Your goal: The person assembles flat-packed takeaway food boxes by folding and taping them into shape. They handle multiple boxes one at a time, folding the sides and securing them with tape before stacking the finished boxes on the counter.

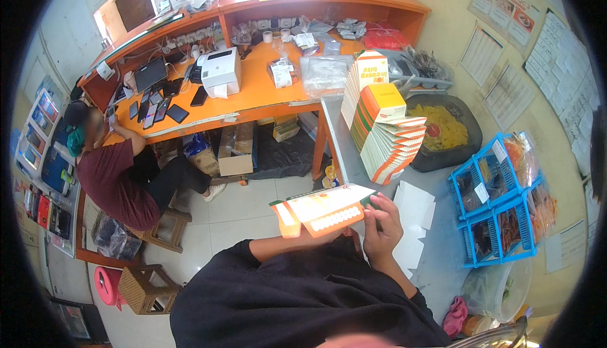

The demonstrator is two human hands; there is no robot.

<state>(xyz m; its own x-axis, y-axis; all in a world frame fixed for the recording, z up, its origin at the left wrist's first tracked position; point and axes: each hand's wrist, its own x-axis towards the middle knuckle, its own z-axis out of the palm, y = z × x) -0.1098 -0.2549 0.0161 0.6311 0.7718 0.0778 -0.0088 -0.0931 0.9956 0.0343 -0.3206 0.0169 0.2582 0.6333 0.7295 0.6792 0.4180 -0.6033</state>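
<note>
A paper food carton (325,207), white with orange and green parts, is held up in front of my body, partly folded with a flap sticking out at its left end. My right hand (382,229) pinches its right end with bent fingers. My left hand (324,239) lies beneath the carton, its fingers hidden behind the board. Beyond, on the metal counter, stands a thick stack of flat cartons (393,149) in orange, white and green. White card sheets (414,218) lie on the counter beside my right hand.
At the right stand a black tub of yellow food (450,126), blue baskets (465,190) and a clear plastic container (490,288). An orange desk (250,92) bears phones and a white printer (219,73). A seated person (117,183) is at the left, near a wicker stool (147,288).
</note>
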